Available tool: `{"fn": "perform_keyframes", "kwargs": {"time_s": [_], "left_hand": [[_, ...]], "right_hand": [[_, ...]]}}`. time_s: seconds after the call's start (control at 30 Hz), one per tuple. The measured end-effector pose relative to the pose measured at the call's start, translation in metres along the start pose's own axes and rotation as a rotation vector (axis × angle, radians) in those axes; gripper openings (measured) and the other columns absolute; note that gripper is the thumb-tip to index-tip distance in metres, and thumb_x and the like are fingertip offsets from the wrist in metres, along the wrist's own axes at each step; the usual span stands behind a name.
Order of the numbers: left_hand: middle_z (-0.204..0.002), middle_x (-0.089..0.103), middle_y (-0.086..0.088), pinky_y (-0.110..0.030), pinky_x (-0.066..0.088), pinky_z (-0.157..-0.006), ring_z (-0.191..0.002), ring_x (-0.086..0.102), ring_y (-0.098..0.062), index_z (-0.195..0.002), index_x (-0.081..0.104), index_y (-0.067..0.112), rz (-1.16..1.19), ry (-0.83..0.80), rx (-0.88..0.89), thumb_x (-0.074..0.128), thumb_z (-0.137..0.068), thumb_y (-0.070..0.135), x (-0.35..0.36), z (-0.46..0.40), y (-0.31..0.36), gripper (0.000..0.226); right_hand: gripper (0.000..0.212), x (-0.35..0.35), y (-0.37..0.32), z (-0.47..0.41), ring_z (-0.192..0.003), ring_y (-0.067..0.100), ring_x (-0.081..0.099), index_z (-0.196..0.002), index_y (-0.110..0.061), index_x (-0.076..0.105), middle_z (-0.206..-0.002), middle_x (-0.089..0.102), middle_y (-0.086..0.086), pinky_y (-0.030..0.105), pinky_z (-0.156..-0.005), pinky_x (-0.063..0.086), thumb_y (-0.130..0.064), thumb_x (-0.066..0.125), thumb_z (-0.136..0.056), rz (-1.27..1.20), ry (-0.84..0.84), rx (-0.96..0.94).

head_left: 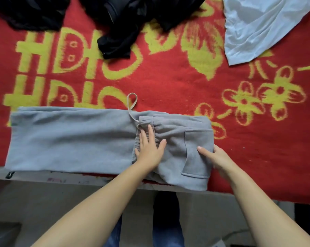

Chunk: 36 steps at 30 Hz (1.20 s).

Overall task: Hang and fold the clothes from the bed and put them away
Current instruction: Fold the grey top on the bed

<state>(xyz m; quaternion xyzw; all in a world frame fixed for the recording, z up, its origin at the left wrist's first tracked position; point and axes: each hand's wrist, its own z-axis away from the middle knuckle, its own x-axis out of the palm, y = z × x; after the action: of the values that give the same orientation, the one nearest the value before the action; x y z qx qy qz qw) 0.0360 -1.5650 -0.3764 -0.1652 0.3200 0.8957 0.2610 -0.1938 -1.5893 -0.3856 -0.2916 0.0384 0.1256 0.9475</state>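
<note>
One grey fleece pair of trousers (70, 138) lies folded on the bed (168, 82). The left hand (149, 148) presses flat; the right hand (216, 157) pinches its edge. Two black garments (118, 24), one white (257, 27).

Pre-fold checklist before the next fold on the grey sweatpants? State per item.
1. Grey sweatpants lie flat along the bed edge, legs stacked: ok.
2. Left hand presses flat on the waistband, fingers straight: ok.
3. Right hand grips the waist-end edge by the pocket, thumb on top: ok.
4. Drawstring loops out onto the red blanket, not tucked in: not ok.
5. Near edge of the pants overhangs the bed edge at the right: not ok.
6. Black clothes and white garment lie clear of the fold area: ok.
</note>
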Motion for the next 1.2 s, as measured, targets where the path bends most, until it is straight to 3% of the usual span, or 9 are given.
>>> {"fn": "perform_keyframes", "kwargs": {"time_s": [0.17,0.3,0.4,0.53,0.7,0.77,0.83,1.03,1.2], "left_hand": [[-0.136,0.040,-0.015,-0.043,0.034,-0.099,-0.123,0.039,-0.033,-0.136,0.048,0.016,-0.170,0.527,0.268,0.048,-0.084,0.002,-0.055,-0.029,-0.006,0.053],[-0.143,0.032,-0.011,-0.042,0.028,-0.102,-0.129,0.029,-0.030,-0.116,0.058,0.020,-0.940,0.313,0.353,0.050,-0.090,0.018,-0.102,-0.067,-0.010,0.027],[-0.133,0.047,-0.009,-0.047,0.022,-0.109,-0.125,0.039,-0.028,-0.108,0.064,0.015,-1.092,0.320,0.487,0.050,-0.093,0.025,-0.120,-0.070,-0.013,0.023],[-0.090,0.066,-0.014,-0.045,0.047,-0.081,-0.081,0.062,-0.034,-0.083,0.062,0.010,-0.587,0.487,0.622,0.052,-0.091,0.026,-0.110,-0.039,-0.036,0.021],[-0.120,0.059,-0.015,-0.040,0.047,-0.089,-0.106,0.058,-0.029,-0.128,0.049,0.010,0.470,-0.122,-0.273,0.033,-0.103,0.039,-0.074,-0.010,-0.060,0.043],[-0.124,0.058,-0.016,-0.036,0.050,-0.079,-0.101,0.060,-0.024,-0.140,0.038,0.015,0.831,-0.186,-0.385,0.028,-0.103,0.043,-0.081,-0.007,-0.067,0.048],[-0.123,0.059,-0.012,-0.031,0.050,-0.073,-0.097,0.061,-0.018,-0.141,0.039,0.016,0.897,-0.263,-0.363,0.027,-0.102,0.047,-0.093,-0.002,-0.073,0.051],[-0.136,0.056,-0.011,-0.047,0.035,-0.110,-0.126,0.050,-0.024,-0.137,0.050,0.016,0.985,-0.324,-0.159,0.020,-0.097,0.058,-0.161,0.013,-0.084,0.065],[-0.093,0.072,-0.013,-0.027,0.056,-0.065,-0.085,0.071,-0.021,-0.103,0.066,0.007,1.230,-0.181,-0.146,0.034,-0.096,0.057,-0.232,0.022,-0.133,0.060]], "right_hand": [[0.020,-0.002,-0.003,0.004,-0.091,0.014,0.069,-0.105,-0.021,0.064,-0.103,0.073,-0.002,0.022,-0.063,0.052,-0.017,0.069,-0.087,0.033,0.022,-0.013],[0.028,0.002,0.003,0.001,-0.095,0.019,0.068,-0.115,-0.014,0.062,-0.105,0.072,0.004,0.026,-0.066,0.052,-0.011,0.066,-0.088,-0.013,0.052,0.005],[0.028,0.005,0.002,0.000,-0.090,0.016,0.069,-0.115,-0.015,0.061,-0.106,0.071,0.005,0.027,-0.068,0.054,-0.010,0.066,-0.088,-0.056,0.070,0.014],[0.030,0.006,-0.006,0.010,-0.087,0.007,0.070,-0.115,-0.020,0.060,-0.108,0.071,0.002,0.021,-0.064,0.054,-0.009,0.065,-0.088,-0.070,0.042,-0.013],[0.041,0.018,-0.038,0.043,-0.106,0.014,0.065,-0.124,-0.022,0.055,-0.118,0.068,-0.001,0.032,-0.087,0.052,-0.010,0.067,-0.087,-0.050,0.023,-0.149],[0.037,0.035,-0.062,0.064,-0.103,0.008,0.065,-0.117,-0.029,0.056,-0.111,0.069,-0.010,0.027,-0.084,0.052,-0.012,0.069,-0.086,-0.004,0.002,-0.237],[0.035,0.061,-0.089,0.085,-0.100,0.002,0.065,-0.112,-0.033,0.056,-0.105,0.069,-0.016,0.025,-0.083,0.051,-0.016,0.071,-0.085,0.060,-0.043,-0.314],[0.033,0.205,-0.136,0.126,-0.082,-0.004,0.062,-0.099,-0.028,0.047,-0.088,0.065,-0.012,0.014,-0.073,0.048,-0.033,0.069,-0.075,0.254,-0.110,-0.523],[0.040,0.326,-0.123,0.113,-0.081,0.005,0.058,-0.119,-0.023,0.046,-0.099,0.060,-0.006,0.022,-0.080,0.049,-0.033,0.067,-0.086,0.367,-0.270,-0.465]]}}
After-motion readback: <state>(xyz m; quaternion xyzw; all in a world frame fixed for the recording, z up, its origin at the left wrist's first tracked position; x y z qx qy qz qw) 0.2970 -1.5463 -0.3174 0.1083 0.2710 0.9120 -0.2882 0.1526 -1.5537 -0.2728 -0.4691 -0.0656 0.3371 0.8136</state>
